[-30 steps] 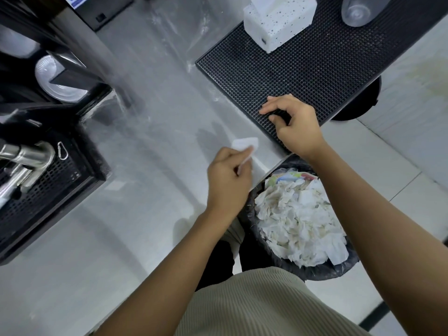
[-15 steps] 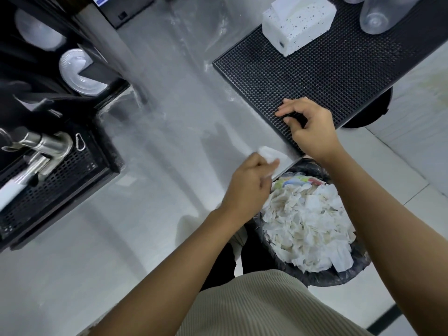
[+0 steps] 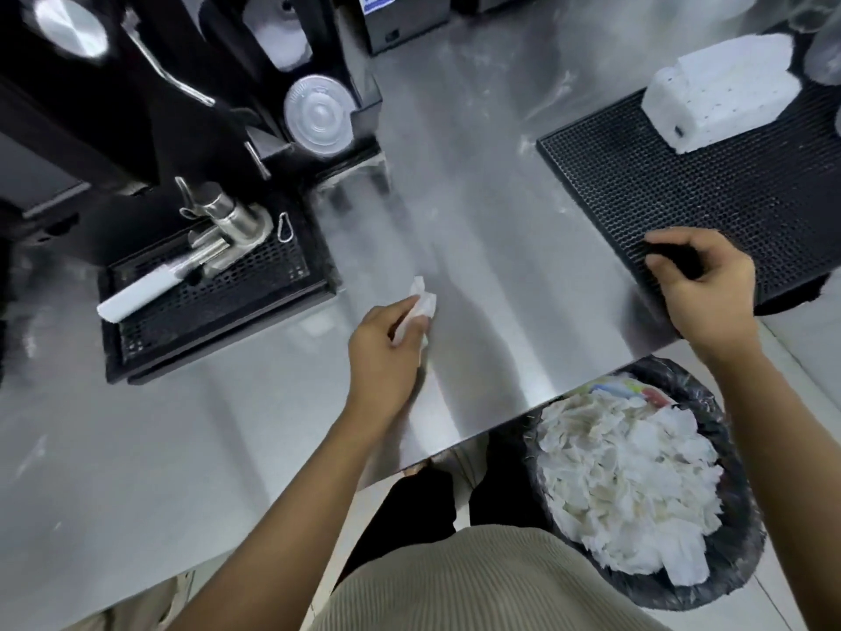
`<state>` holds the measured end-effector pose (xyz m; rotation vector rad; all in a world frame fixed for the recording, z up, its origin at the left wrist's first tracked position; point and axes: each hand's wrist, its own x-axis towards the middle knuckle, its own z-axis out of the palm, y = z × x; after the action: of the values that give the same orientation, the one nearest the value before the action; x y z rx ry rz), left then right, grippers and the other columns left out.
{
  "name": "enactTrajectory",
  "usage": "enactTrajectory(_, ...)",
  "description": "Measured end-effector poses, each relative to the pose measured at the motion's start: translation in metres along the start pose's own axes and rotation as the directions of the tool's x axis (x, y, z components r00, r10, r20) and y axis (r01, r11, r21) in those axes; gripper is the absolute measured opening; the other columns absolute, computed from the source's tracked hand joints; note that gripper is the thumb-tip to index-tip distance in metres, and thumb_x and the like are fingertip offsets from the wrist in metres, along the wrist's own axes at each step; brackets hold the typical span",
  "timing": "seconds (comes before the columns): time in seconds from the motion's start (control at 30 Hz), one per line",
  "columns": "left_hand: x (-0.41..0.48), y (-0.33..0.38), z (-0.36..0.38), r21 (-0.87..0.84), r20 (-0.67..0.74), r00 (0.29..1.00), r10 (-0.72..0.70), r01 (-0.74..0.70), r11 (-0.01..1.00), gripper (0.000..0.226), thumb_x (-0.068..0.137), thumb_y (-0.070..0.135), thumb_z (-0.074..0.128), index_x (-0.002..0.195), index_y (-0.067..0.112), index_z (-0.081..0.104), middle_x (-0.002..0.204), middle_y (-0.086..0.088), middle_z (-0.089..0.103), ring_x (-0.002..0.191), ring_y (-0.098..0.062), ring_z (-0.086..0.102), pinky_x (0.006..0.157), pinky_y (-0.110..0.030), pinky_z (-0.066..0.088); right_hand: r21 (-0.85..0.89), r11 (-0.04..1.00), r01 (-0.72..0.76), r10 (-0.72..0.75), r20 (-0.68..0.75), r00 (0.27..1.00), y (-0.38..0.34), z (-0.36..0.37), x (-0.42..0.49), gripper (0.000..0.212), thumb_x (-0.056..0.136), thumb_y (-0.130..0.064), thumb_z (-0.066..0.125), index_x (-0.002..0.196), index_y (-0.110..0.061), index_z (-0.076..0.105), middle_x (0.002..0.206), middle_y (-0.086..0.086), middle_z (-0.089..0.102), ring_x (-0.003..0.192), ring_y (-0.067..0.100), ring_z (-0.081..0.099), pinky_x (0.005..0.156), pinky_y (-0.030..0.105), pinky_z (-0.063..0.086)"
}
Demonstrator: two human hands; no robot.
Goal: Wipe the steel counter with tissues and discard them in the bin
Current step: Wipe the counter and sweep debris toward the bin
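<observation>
since the tissue [image 3: 421, 305], pinched in the curled fingers of the left hand [image 3: 382, 352] over the steel tabletop [image 3: 478, 248], is soft, light and tear-prone, a bunched mid-wad hold suits it, while the right hand [image 3: 705, 293] curls on the mat [image 3: 682, 189], grip unclear.

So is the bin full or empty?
Nearly full. Crumpled white tissues are heaped almost up to the rim of the black-lined bin, which stands on the floor below the counter edge.

Left hand [image 3: 387, 352] pinching tissue [image 3: 421, 305] over steel counter [image 3: 491, 275], right hand [image 3: 705, 293] gripping black mat [image 3: 682, 189] edge, full bin [image 3: 737, 580] below
</observation>
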<state>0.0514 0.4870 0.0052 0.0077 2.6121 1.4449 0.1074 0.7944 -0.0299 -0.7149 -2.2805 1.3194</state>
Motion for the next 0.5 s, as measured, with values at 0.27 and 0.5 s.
enactTrajectory(0.27, 0.042, -0.014, -0.063, 0.094, -0.129, 0.984, 0.120, -0.108, 0.990, 0.016, 0.089, 0.015, 0.059, 0.098, 0.022, 0.071, 0.093, 0.009, 0.062, 0.089, -0.007, 0.058, 0.086, -0.024, 0.045, 0.142, 0.982, 0.126, -0.147, 0.151, 0.978, -0.085, 0.121, -0.099, 0.016, 0.087, 0.000, 0.064, 0.096, -0.012, 0.070, 0.105, -0.003, 0.067, 0.103, -0.002, 0.059, 0.106, 0.042, 0.041)
enactTrajectory(0.5, 0.079, -0.021, -0.076, 0.113, -0.135, 0.945, 0.297, -0.283, 0.952, 0.018, 0.087, 0.007, 0.060, 0.099, 0.011, 0.073, 0.093, 0.003, 0.063, 0.084, -0.007, 0.058, 0.082, -0.009, 0.040, 0.126, 0.978, 0.167, -0.188, 0.179, 0.966, -0.099, 0.184, -0.134, 0.024, 0.086, 0.010, 0.062, 0.098, -0.009, 0.069, 0.102, -0.002, 0.067, 0.102, 0.009, 0.060, 0.113, 0.040, 0.033)
